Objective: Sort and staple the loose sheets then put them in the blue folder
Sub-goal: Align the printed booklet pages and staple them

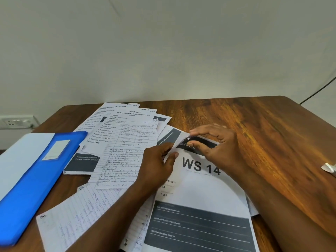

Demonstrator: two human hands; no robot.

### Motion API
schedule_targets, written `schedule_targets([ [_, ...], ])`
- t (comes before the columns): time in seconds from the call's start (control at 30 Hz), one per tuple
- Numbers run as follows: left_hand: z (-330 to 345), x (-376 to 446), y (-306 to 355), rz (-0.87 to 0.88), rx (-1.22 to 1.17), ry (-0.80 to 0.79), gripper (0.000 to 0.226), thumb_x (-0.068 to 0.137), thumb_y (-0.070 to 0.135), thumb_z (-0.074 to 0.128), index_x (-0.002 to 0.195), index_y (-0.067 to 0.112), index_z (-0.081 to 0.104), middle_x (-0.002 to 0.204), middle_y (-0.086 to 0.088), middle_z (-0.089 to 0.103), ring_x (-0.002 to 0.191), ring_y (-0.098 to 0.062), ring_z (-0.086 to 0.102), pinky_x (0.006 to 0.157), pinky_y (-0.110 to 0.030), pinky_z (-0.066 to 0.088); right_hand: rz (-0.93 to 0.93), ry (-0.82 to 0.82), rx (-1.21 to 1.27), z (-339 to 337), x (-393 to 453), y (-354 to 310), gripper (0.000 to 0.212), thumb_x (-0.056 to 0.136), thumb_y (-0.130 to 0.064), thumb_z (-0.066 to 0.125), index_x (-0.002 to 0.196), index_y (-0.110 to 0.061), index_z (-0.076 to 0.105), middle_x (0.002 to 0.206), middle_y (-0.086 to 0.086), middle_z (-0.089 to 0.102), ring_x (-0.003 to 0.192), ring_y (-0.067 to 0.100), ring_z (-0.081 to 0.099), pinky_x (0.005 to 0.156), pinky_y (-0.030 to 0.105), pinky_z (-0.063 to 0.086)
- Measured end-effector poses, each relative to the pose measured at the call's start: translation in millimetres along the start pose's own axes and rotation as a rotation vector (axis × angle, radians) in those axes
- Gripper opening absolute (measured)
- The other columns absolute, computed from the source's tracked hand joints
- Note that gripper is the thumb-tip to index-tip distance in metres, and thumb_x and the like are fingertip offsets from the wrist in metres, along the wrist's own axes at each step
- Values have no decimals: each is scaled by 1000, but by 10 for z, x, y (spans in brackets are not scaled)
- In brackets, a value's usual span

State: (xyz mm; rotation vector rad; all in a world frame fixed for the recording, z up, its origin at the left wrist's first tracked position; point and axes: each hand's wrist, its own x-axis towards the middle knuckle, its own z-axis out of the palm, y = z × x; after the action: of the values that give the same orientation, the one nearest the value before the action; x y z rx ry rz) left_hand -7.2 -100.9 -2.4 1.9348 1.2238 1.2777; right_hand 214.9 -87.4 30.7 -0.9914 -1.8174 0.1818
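A printed sheet marked "WS 14" [201, 193] lies on top of the pile at the table's near middle. My left hand [156, 166] pinches its upper left corner, which is folded up. My right hand [216, 144] pinches the same top edge a little to the right, thumb under and fingers over. Several loose sheets spread to the left: lined handwritten pages [120, 160], another handwritten page [76, 224] near the front, and printed task pages [116, 124] at the back. The blue folder [36, 179] lies closed at the left edge.
The wooden table [263, 124] runs to the right of the papers. A small white object [329, 168] lies at its right edge. A wall socket [16, 121] sits low on the wall at left, and a dark cable [318, 90] hangs at right.
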Motion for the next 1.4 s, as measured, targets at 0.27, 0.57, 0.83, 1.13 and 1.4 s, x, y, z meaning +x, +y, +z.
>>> schedule_targets([
  [0.27,16,-22,38,41,24,-28,7,100,24,68,101,20,73,91,10,78,83,-8,74,70,-36,63,-40,47,1,29,43,-10,16,83,-28,86,93,-17,79,98,-5,75,96,14,67,83,36,55],
  [0.57,76,-58,135,67,98,-115,14,105,27,60,119,28,61,106,10,76,93,-5,73,74,-31,64,8,55,-6,43,57,-63,19,82,-32,83,90,-17,76,89,-14,69,85,6,59,71,12,46],
  [0.83,108,-85,177,70,27,-201,21,109,23,48,130,22,48,108,4,71,93,-11,72,75,-34,64,14,83,-25,60,70,-90,13,85,-23,85,97,-19,82,94,-8,74,92,9,62,79,13,47],
  [1.13,159,-92,200,45,-29,-163,27,109,27,50,135,23,49,110,6,71,96,-10,73,76,-28,62,39,132,-32,123,40,-154,7,87,-19,84,92,-17,80,93,-4,73,92,14,62,79,23,51],
  [1.4,25,13,66,-173,-82,99,20,106,29,56,123,25,64,105,6,78,87,-6,77,71,-26,64,231,152,-123,18,102,-124,40,84,-43,79,121,-30,72,123,-11,70,118,14,59,97,52,55],
])
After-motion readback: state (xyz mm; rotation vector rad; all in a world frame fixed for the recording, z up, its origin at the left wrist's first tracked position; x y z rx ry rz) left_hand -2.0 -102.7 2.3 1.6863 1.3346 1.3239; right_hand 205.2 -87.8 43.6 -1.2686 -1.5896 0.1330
